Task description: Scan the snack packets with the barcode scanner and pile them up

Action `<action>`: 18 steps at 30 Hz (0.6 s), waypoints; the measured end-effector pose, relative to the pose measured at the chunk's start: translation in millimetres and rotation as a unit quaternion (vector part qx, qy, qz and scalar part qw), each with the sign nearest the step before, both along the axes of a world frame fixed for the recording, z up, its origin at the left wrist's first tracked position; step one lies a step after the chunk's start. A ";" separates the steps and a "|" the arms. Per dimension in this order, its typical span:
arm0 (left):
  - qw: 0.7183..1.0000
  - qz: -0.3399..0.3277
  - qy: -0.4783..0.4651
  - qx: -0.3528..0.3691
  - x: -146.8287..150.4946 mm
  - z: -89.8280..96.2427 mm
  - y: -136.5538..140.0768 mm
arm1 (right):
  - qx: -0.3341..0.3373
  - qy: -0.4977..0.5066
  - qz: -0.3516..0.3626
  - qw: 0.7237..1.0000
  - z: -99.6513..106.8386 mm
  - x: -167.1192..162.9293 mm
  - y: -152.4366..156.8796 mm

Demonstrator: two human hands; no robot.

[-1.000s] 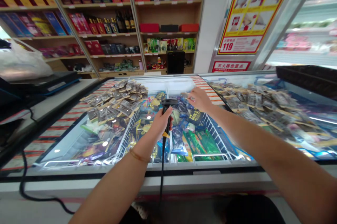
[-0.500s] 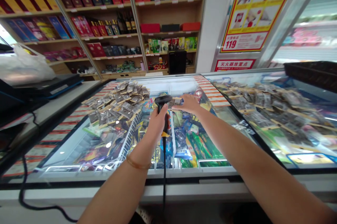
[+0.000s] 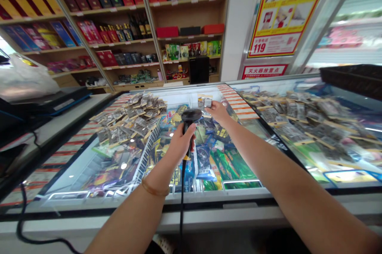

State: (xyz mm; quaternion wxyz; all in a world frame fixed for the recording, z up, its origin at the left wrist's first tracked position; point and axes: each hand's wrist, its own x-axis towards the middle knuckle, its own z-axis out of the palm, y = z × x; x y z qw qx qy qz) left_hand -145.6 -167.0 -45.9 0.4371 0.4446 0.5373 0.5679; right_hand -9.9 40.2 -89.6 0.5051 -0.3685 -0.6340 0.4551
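Observation:
My left hand point(image 3: 181, 141) is wrapped round the handle of a black barcode scanner point(image 3: 191, 115), whose cable hangs down over the freezer's front edge. Beyond the scanner head, my right hand point(image 3: 218, 111) pinches a small clear packet point(image 3: 204, 103) with dark contents and a tan edge. The packet is held up over the glass top of a chest freezer point(image 3: 191, 195), a little apart from the scanner. To the left on the glass lies a heap of similar packets point(image 3: 139, 116). Bagged frozen goods point(image 3: 229, 162) show through the glass below my hands.
Another pile of packets point(image 3: 304, 114) covers the right-hand freezer, with a dark tray point(image 3: 352, 83) behind it. On the left, a white plastic bag point(image 3: 28, 77) rests on a dark device point(image 3: 64, 100). Shelves of boxes and bottles point(image 3: 119, 33) stand at the back.
My right hand and the packet have moved slightly away from the scanner, and the packet now shows its flat face. The scanner has come slightly lower and right, its head more visible.

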 end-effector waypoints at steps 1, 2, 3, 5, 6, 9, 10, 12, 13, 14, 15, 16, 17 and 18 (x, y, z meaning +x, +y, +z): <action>1.000 -0.009 0.003 -0.001 0.4 -0.9 0.0 | -0.006 0.004 -0.013 1.000 -1.2 -0.7 -0.2; 1.000 -0.017 0.005 -0.003 0.6 -2.0 0.1 | -0.014 0.013 -0.024 1.000 -1.8 -1.5 -0.8; 1.000 -0.026 0.008 -0.004 0.8 -3.0 0.1 | -0.024 0.025 -0.029 0.999 -1.9 -2.0 -1.9; 0.999 -0.043 0.020 -0.003 0.9 -5.0 0.2 | -0.046 0.042 -0.018 0.998 -0.6 -2.3 -4.9; 0.998 -0.049 0.029 -0.001 0.9 -5.8 0.2 | -0.058 0.043 -0.005 0.997 0.5 -2.2 -6.5; 0.997 -0.055 0.052 0.004 1.0 -7.4 -0.2 | -0.083 0.035 0.012 0.996 4.2 -1.4 -10.4; 0.997 -0.054 0.055 0.003 1.0 -7.7 -0.3 | -0.088 0.036 0.012 0.995 5.2 -1.3 -11.2; 0.997 -0.052 0.057 0.000 0.9 -8.2 -0.5 | -0.091 0.048 0.016 0.995 6.6 -1.6 -12.2; 0.997 -0.052 0.058 -0.002 0.8 -8.4 -0.5 | -0.091 0.055 0.018 0.994 7.0 -1.8 -12.4; 0.997 -0.052 0.060 -0.003 0.8 -8.5 -0.6 | -0.090 0.060 0.019 0.994 7.3 -2.0 -12.6; 0.996 -0.054 0.063 -0.003 0.8 -8.5 -0.6 | -0.088 0.064 0.020 0.994 7.3 -2.2 -12.8; 0.996 -0.057 0.068 -0.003 0.7 -8.4 -0.8 | -0.086 0.067 0.021 0.994 7.3 -2.3 -12.9; 0.996 -0.059 0.071 -0.002 0.7 -8.4 -0.9 | -0.084 0.069 0.024 0.994 7.0 -2.2 -12.9; 0.996 -0.061 0.073 -0.001 0.6 -8.4 -1.0 | -0.082 0.072 0.029 0.994 6.5 -1.9 -12.8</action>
